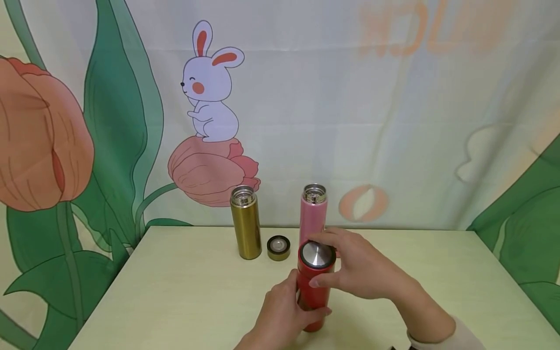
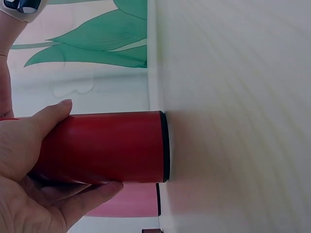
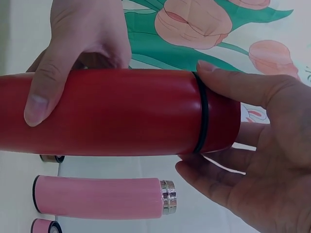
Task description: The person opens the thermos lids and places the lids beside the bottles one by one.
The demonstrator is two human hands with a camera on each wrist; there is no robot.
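Note:
A red vacuum flask (image 1: 314, 294) stands upright near the front of the table, its lid (image 3: 221, 119) on top with a steel disc and black ring. My left hand (image 1: 282, 308) grips the flask's body, thumb on one side and fingers round the other. Up at the lid, my right hand (image 1: 365, 265) holds the rim between thumb and fingers. In the left wrist view the flask's black base (image 2: 165, 146) is right at the tabletop. Behind it stands a pink flask (image 1: 312, 218) without its lid, its steel neck showing, partly hidden by the red one and my right hand.
A gold flask (image 1: 247, 231), also lidless, stands to the left at the back. Its lid (image 1: 278, 248) lies beside it on the pale table (image 1: 175, 291). A pink lid (image 3: 44, 226) sits by the pink flask. A printed curtain (image 1: 350, 112) hangs behind the table.

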